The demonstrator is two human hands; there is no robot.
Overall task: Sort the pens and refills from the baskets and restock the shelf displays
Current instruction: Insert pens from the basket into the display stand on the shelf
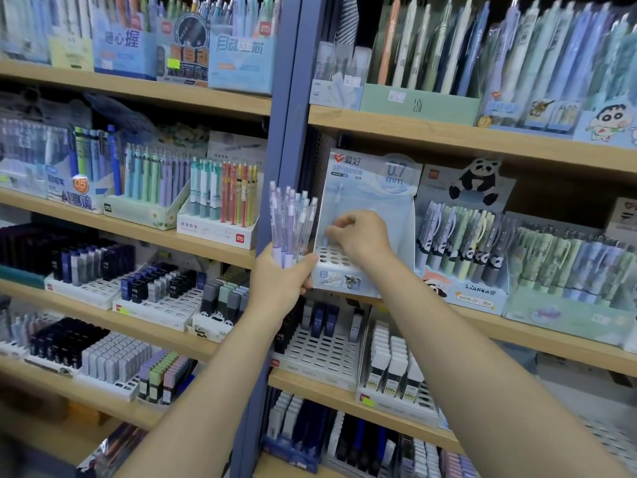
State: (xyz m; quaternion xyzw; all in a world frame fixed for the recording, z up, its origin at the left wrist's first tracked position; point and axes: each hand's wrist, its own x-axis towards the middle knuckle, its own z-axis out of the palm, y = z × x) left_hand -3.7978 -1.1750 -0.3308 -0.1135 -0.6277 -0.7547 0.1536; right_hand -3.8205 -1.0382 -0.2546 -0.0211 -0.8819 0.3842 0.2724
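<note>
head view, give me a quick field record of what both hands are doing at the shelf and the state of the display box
left hand: left hand grips a bundle of pale purple and clear pens, tips up
right hand: right hand reaches into the display box, fingers pinching what looks like a single pen; blurred
display box: 0.7 mm display box on the wooden shelf, most of its holes empty
neighbour: panda pen display to its right, full
shelf below: lead refill trays

A display box sits on the right shelf, left of a panda pen display; a pen bundle stands just left of it.
</note>
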